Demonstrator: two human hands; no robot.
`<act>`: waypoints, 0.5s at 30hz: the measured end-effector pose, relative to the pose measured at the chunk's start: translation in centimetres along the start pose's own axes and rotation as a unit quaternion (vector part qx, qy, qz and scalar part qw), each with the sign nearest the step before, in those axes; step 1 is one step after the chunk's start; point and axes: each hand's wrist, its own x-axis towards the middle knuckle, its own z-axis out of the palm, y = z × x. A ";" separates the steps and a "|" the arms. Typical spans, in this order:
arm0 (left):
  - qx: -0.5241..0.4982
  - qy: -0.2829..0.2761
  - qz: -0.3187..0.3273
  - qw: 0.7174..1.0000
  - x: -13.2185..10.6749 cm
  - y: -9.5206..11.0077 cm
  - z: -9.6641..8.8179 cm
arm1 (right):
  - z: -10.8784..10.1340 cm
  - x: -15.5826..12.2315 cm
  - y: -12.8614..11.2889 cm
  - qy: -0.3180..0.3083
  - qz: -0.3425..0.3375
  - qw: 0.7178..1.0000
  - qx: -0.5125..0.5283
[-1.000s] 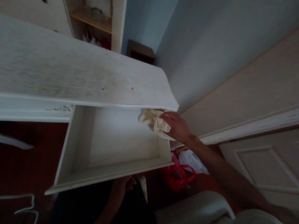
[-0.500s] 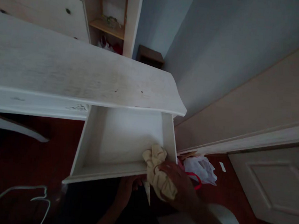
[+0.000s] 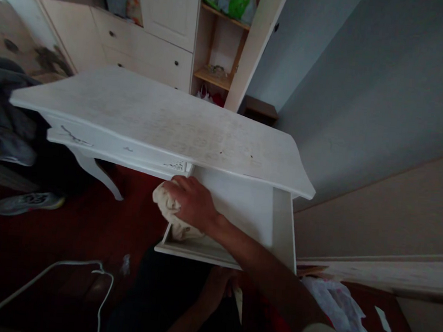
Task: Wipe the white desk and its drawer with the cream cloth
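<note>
My right hand [image 3: 193, 204] is closed round a crumpled beige cloth [image 3: 167, 202], which drapes over the left side wall of a pulled-out white drawer [image 3: 241, 203]. Part of the cloth hangs inside the drawer's front left corner. My right forearm crosses above the drawer's front edge. Below the drawer front, in shadow, my left hand [image 3: 217, 286] has its fingers curled; what they grip is hidden. A pale pointed strip [image 3: 239, 303] shows beside its fingers.
The drawer belongs to a white table [image 3: 153, 109] with a stained top. A white cabinet [image 3: 149, 53] stands behind it. Plastic bags [image 3: 337, 303] lie on the red floor at right. At left are a shoe [image 3: 27, 203] and a white bent rod [image 3: 56, 263].
My right hand has carried the cloth from the drawer's front right to its left wall. The view has shifted left, bringing more of the table and cabinet into sight. My left hand stays below the drawer front.
</note>
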 end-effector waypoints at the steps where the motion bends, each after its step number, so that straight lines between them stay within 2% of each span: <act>1: -0.013 -0.005 -0.003 1.000 0.0 -0.1 -0.1 | -0.3 0.9 1.1 0.015 0.020 0.999 -0.022; 5: -0.042 -0.011 -0.016 0.999 0.2 -0.4 -0.2 | -1.9 2.5 5.0 0.085 0.093 0.991 -0.043; 7: -0.043 -0.016 -0.025 0.999 0.4 -0.4 -0.2 | -3.1 2.3 6.6 0.127 0.089 0.988 -0.003; 9: -0.042 -0.019 -0.037 0.998 0.6 -0.7 -0.1 | -4.8 1.7 8.0 0.197 0.072 0.977 0.037; 11: -0.050 -0.012 -0.041 0.998 0.7 -1.1 0.0 | -7.3 0.9 9.7 0.288 0.068 0.954 0.038; 13: -0.056 -0.007 -0.040 0.998 0.8 -1.5 0.0 | -10.7 0.2 11.6 0.369 0.080 0.926 -0.012; 15: -0.051 -0.004 -0.033 0.998 0.9 -1.8 -0.3 | -14.2 -0.5 13.9 0.392 0.095 0.911 -0.083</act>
